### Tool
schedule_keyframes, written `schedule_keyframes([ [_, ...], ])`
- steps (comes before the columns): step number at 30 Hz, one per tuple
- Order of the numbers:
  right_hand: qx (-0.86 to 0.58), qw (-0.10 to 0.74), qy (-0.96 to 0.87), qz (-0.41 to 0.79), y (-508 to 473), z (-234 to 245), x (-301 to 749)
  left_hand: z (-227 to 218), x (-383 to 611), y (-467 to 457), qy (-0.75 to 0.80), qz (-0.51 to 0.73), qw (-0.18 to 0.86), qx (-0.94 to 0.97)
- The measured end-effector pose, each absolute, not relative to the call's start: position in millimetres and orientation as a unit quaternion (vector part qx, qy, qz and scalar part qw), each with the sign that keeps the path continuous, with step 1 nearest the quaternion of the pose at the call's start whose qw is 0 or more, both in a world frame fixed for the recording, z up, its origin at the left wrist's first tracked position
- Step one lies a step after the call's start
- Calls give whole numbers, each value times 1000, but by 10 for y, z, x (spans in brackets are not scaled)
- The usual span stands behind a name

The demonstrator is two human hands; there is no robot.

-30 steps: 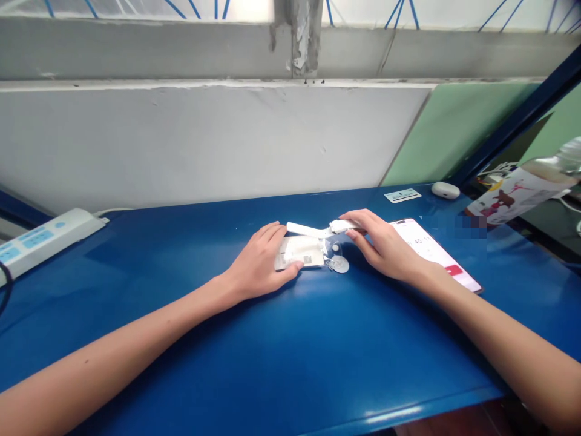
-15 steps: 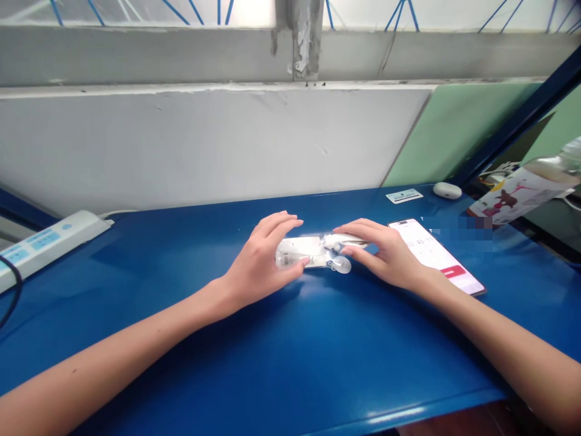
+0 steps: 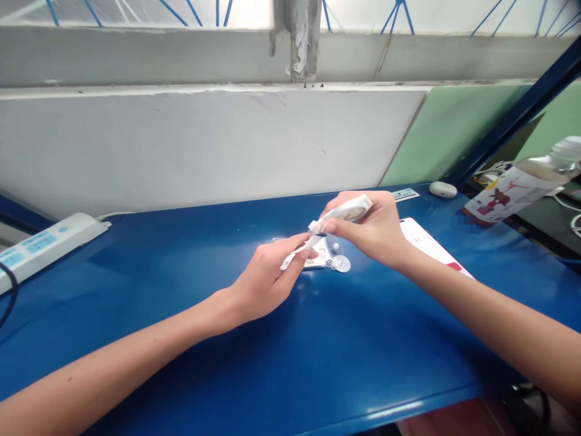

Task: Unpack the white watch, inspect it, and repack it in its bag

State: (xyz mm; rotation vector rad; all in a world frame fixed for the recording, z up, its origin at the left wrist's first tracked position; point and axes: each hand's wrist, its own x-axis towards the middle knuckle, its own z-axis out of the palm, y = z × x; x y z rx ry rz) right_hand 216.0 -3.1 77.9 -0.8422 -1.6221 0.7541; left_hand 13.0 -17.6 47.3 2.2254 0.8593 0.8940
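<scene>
Both hands are raised a little above the blue table. My right hand grips a small white device, fingers wrapped round it. A white strap hangs from the device down to my left hand, which pinches its lower end between thumb and fingers. Under the hands a clear plastic packet with a small round disc lies flat on the table.
A phone with a lit white screen lies right of the packet, partly under my right arm. Behind it sit a small card and a white earbud case. A bottle lies far right, a white power strip far left.
Both hands lifted from the packet on the table. The right hand raised the white device, and the left hand moved from the packet to pinch the strap's end.
</scene>
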Motion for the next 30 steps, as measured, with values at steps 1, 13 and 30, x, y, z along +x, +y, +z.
schedule_keyframes([
  [1,-354,550,-676,339,-1,784,2106,489,140,-188,329,331,319,825],
  [13,-278,438,-483,705,189,480,1812,452,297,-306,275,314,753,508],
  [30,-175,326,-396,840,294,532,1902,393,314,-264,306,316,811,386],
])
